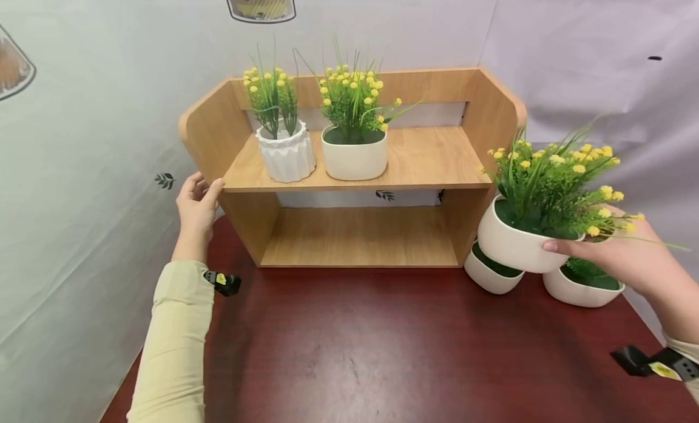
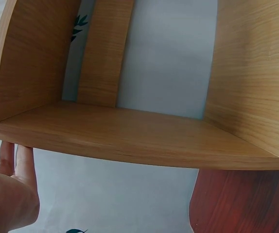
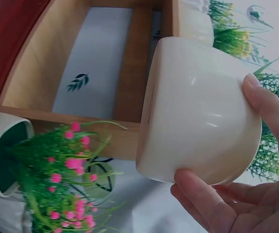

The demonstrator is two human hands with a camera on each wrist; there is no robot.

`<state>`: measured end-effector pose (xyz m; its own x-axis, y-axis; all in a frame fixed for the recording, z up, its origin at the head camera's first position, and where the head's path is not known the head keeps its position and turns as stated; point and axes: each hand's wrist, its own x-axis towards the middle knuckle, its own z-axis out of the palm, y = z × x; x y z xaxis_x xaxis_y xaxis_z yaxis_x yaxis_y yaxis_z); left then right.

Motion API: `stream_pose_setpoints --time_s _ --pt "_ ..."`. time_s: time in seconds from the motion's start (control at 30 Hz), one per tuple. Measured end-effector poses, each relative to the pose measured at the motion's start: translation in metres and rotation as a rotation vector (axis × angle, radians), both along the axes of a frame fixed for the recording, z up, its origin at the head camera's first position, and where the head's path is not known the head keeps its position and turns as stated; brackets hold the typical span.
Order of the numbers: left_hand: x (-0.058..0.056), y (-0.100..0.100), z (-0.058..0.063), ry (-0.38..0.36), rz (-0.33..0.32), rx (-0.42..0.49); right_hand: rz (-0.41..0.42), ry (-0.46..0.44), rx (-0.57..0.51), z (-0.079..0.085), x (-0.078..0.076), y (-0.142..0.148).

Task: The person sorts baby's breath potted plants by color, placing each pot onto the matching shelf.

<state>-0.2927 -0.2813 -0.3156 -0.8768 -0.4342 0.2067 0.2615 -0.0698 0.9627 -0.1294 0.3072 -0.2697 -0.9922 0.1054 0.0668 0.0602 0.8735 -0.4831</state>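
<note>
My right hand (image 1: 628, 247) holds up an oval white pot of yellow flowers (image 1: 532, 241), thumb on its near side; the right wrist view shows fingers round the pot (image 3: 198, 111). It hangs beside the right end of a two-tier wooden shelf (image 1: 360, 256), above other pots. My left hand (image 1: 198, 201) grips the shelf's left side panel, thumb at the front edge and fingers on its outer face. On the upper tier stand a ribbed white pot of yellow flowers (image 1: 286, 159) and an oval white pot of yellow flowers (image 1: 355, 159).
Below the held pot, two white pots, one left (image 1: 494, 277) and one right (image 1: 581, 289), stand on the dark red table (image 1: 349, 344). Pink flowers (image 3: 71, 165) grow from a pot in the right wrist view. A pale patterned wall covering (image 1: 98, 138) hangs behind.
</note>
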Motion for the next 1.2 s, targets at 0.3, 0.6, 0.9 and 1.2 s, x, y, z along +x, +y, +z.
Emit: stream_pose_setpoints --time_s 0.3,0.6,0.9,1.2 --pt "0.002 -0.003 0.000 -0.039 -0.013 -0.002 -0.026 0.012 -0.061 0.016 -0.008 -0.013" --pt "0.001 -0.001 -0.001 -0.029 -0.012 0.018 -0.021 0.106 -0.098 0.027 -0.022 -0.031" --pt "0.001 0.000 0.000 -0.024 -0.015 0.015 -0.063 0.063 -0.176 0.035 -0.032 -0.045" --pt "-0.002 0.000 0.001 -0.035 -0.001 0.004 -0.068 0.112 -0.205 0.040 -0.042 -0.059"
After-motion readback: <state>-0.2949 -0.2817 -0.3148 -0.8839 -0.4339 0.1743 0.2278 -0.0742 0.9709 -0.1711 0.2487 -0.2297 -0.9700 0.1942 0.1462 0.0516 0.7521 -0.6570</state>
